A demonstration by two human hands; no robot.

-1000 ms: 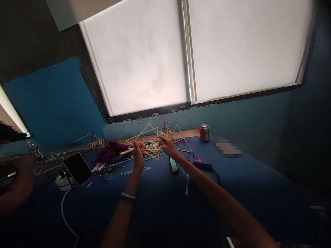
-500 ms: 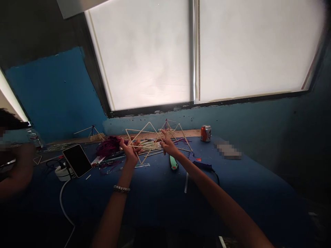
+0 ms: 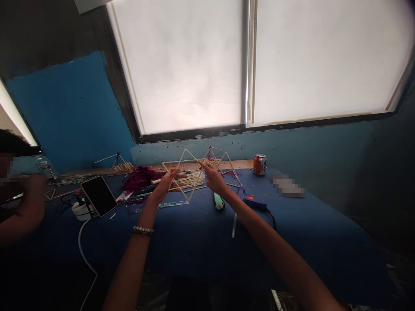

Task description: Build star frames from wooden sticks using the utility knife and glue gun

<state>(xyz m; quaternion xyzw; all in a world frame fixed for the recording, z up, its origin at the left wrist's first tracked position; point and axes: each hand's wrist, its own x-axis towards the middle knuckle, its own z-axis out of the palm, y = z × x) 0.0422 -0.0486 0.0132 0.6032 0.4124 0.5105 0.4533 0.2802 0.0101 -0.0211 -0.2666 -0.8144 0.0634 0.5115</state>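
Note:
A frame of thin wooden sticks (image 3: 175, 163), joined into triangles, is held up over the table between my two hands. My left hand (image 3: 162, 186), with a beaded bracelet at the wrist, holds its left side, fingers reaching around the sticks. My right hand (image 3: 214, 178) pinches a slanting stick near the middle, index finger pointing along it. Behind the frame lie a heap of purple strands (image 3: 140, 178) and loose sticks. Below my right hand are a green-handled tool (image 3: 218, 201) and a blue glue gun (image 3: 254, 204) with a cord.
A phone (image 3: 99, 195) leans by a white round power hub (image 3: 81, 211). A soda can (image 3: 260, 164) stands at the back right. A small stick model (image 3: 119, 165) sits by the wall. At the left, another person's arm (image 3: 30, 207) is near a plastic bottle (image 3: 45, 166).
My left hand has shifted slightly, its fingers straighter, and the frame's left side has turned and moved right. My right hand's grip has moved a little higher on the stick.

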